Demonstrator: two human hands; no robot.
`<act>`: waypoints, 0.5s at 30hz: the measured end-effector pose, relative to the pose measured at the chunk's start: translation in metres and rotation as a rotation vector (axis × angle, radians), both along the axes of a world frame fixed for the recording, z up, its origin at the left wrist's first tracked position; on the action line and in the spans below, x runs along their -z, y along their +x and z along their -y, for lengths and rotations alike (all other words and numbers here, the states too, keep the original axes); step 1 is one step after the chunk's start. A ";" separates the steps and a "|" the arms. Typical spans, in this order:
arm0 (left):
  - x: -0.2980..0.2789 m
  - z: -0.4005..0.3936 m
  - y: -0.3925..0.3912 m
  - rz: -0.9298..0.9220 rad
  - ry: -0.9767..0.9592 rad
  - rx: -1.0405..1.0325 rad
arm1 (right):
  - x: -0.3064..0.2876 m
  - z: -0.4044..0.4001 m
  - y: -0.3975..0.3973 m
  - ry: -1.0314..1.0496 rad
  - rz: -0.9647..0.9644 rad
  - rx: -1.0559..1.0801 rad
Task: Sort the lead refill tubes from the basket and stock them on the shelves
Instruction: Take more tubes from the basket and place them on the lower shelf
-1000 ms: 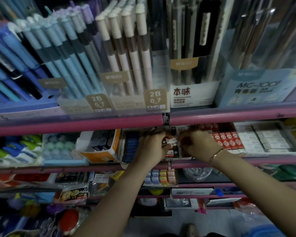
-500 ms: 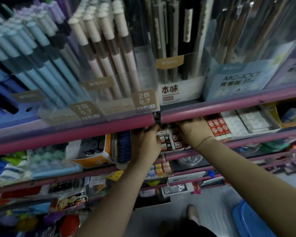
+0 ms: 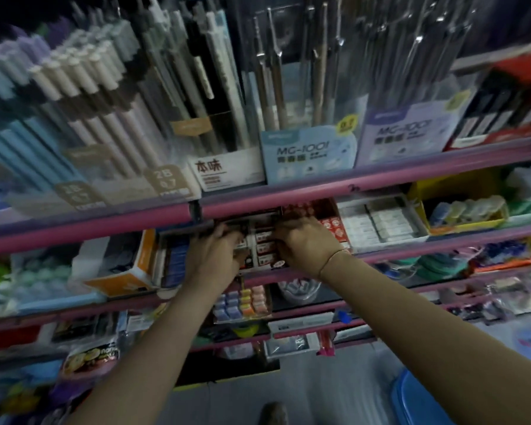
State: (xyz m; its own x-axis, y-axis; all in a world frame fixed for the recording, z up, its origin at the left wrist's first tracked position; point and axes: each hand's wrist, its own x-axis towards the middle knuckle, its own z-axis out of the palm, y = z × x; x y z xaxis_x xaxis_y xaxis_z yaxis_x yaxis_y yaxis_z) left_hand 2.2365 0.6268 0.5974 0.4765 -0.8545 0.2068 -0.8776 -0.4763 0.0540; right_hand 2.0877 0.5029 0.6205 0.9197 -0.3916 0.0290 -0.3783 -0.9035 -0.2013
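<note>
Small white-and-red labelled lead refill tubes [image 3: 264, 245] stand in rows inside a display box [image 3: 259, 216] on the second pink shelf [image 3: 288, 273]. My left hand [image 3: 216, 256] reaches into the left side of that box with bent fingers; the tips are blurred and partly under the upper shelf rail. At the box's right side, my right hand [image 3: 308, 243] curls its fingers against the column of tubes. A thin bracelet sits on my right wrist. The blue basket [image 3: 417, 400] shows only as a rim at the bottom right.
Pen and pencil display packs [image 3: 307, 154] fill the shelf above, behind a pink rail [image 3: 350, 185]. Red boxes [image 3: 334, 227] and white eraser boxes [image 3: 380, 223] lie right of my hands, an orange-edged box [image 3: 129, 271] to the left. Lower shelves hold mixed stationery. A shoe [image 3: 272, 412] stands on the floor.
The view has swung, so the shelves now sit more to the left and tilted. Both hands stay in the tube box; my right hand has come nearer the tubes.
</note>
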 end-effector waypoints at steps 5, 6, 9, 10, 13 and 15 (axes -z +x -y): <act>-0.004 0.004 0.000 -0.296 0.009 -0.086 | -0.002 -0.006 -0.003 0.089 0.125 0.022; -0.005 0.005 0.000 -0.409 -0.021 -0.136 | -0.003 -0.008 -0.001 0.132 0.149 0.034; -0.008 0.005 0.001 -0.444 -0.100 -0.209 | -0.006 -0.019 0.014 0.257 0.193 0.053; -0.009 0.004 0.001 -0.415 -0.103 -0.218 | -0.006 -0.023 0.021 0.274 0.202 0.050; -0.013 0.004 0.000 -0.260 0.006 -0.207 | -0.001 -0.035 0.040 0.237 0.110 0.075; -0.016 0.004 0.002 -0.173 0.113 -0.209 | 0.004 -0.039 0.051 0.204 -0.004 0.115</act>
